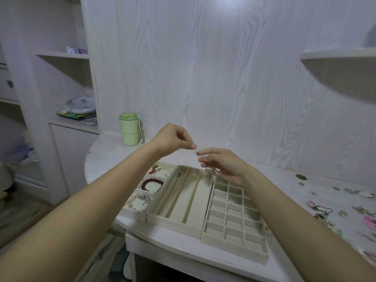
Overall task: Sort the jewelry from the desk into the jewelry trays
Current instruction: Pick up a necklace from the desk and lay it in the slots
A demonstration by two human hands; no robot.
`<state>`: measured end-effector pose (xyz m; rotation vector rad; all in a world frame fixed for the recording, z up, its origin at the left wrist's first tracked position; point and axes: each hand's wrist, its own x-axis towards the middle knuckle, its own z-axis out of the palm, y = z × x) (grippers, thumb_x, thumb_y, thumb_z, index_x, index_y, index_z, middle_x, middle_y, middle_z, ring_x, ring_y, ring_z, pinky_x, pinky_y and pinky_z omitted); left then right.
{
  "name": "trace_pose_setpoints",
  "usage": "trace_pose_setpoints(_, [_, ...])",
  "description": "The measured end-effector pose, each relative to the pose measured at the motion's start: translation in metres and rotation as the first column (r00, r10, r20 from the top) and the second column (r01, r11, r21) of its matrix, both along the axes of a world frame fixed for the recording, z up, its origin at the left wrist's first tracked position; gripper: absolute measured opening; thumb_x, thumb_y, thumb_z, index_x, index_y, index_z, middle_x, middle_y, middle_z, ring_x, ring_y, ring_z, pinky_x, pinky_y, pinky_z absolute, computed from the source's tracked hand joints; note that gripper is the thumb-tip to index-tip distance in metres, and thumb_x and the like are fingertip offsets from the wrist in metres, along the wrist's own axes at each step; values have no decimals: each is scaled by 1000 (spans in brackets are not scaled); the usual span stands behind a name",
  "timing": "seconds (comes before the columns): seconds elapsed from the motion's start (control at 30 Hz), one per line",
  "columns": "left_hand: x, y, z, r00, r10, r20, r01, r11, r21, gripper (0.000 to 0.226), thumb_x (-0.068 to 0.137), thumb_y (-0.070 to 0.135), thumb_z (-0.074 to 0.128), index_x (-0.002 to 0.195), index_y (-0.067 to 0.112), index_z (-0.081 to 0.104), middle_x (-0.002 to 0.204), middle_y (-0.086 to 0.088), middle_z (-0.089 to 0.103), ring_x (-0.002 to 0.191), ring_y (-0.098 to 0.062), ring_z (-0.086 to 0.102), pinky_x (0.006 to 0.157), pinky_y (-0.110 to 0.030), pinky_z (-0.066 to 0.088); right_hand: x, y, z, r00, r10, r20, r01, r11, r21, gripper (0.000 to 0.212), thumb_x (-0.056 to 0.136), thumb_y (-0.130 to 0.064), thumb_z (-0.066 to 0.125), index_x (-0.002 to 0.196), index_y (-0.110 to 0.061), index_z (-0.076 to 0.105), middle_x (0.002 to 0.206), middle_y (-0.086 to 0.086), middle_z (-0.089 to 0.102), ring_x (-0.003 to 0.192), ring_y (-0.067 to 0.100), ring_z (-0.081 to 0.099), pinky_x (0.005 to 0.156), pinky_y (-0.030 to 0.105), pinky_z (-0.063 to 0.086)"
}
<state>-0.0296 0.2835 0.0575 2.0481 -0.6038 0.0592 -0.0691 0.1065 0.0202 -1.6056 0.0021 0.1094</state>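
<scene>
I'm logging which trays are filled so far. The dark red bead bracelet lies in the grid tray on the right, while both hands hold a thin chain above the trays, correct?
Not quite. The head view shows the dark red bead bracelet in the left tray, middle compartment; the grid tray looks empty. The left hand and right hand do hold a thin chain above the trays.

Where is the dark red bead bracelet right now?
In the head view, the dark red bead bracelet lies in the middle compartment of the leftmost tray, below the left hand.
</scene>
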Motion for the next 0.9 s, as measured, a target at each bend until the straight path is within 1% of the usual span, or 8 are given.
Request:
trace_pose_setpoints(0.07, [0, 0, 1, 999, 7, 34, -8, 1000, 27, 13, 73, 12, 79, 69, 14, 67, 73, 4, 67, 72, -7, 59, 70, -19, 46, -1, 5, 6, 998, 63, -13, -63, 998, -28, 15, 87, -10, 61, 99, -11, 71, 83, 0, 67, 72, 11, 61, 66, 25, 43])
trace_pose_setpoints(0.17, [-1, -1, 3, 998, 2, 58, -5, 999, 40, 13, 71, 8, 79, 69, 13, 68, 67, 2, 67, 70, -12, 60, 81, -31, 50, -1, 11, 13, 995, 102, -8, -102, 994, -29, 16, 88, -26, 62, 95, -16, 72, 78, -2, 63, 66, 11, 54, 74, 28, 45])
trace_pose_setpoints(0.27, [-3, 2, 4, 998, 4, 69, -8, 998, 59, 14, 70, 7, 80, 68, 13, 69, 66, 0, 66, 66, -11, 58, 78, -32, 50, -1, 14, 16, 995, 80, 60, -71, 987, -146, 16, 89, -30, 64, 91, -16, 72, 74, -6, 59, 64, 9, 51, 79, 29, 47])
trace_pose_setpoints(0.43, [-6, 9, 9, 998, -12, 56, 7, 995, 102, 14, 73, 4, 77, 70, 15, 70, 65, -1, 68, 66, -10, 64, 83, -31, 53, -6, 19, 20, 988, 89, 125, -52, 960, -274, 19, 89, -33, 63, 93, -16, 72, 84, -4, 69, 77, 10, 66, 79, 27, 45])
trace_pose_setpoints(0.57, [-11, 11, 15, 999, -42, 28, 41, 998, 54, 7, 80, 4, 71, 82, 10, 73, 78, -7, 71, 81, -13, 66, 83, -22, 51, -5, 22, 22, 982, 38, 186, 9, 969, -245, 19, 91, -28, 62, 96, -14, 73, 99, 1, 72, 88, 15, 70, 84, 29, 47])
trace_pose_setpoints(0.67, [-7, 12, 15, 997, -9, 81, 4, 998, 63, 13, 81, 6, 69, 76, 17, 73, 82, -7, 72, 87, -18, 66, 86, -29, 52, -5, 25, 26, 968, -18, 250, 78, 970, -232, 15, 92, -22, 60, 88, -15, 72, 99, 2, 71, 86, 14, 68, 82, 28, 49])
trace_pose_setpoints(0.77, [-3, 10, 15, 995, 15, 99, -23, 996, 86, 13, 81, 9, 71, 73, 20, 72, 80, -8, 72, 79, -18, 65, 83, -34, 52, -6, 29, 29, 948, -86, 306, 156, 965, -213, 16, 92, -18, 58, 83, -15, 71, 89, 1, 70, 76, 10, 65, 73, 23, 48])
trace_pose_setpoints(0.9, [-4, 10, 14, 997, 42, 70, -47, 996, 72, 7, 81, 15, 72, 75, 17, 71, 78, 3, 69, 77, -7, 60, 80, -24, 48, -7, 31, 33, 938, -130, 321, 200, 960, -194, 19, 91, -15, 57, 78, -15, 70, 82, 0, 69, 70, 10, 64, 70, 22, 49])
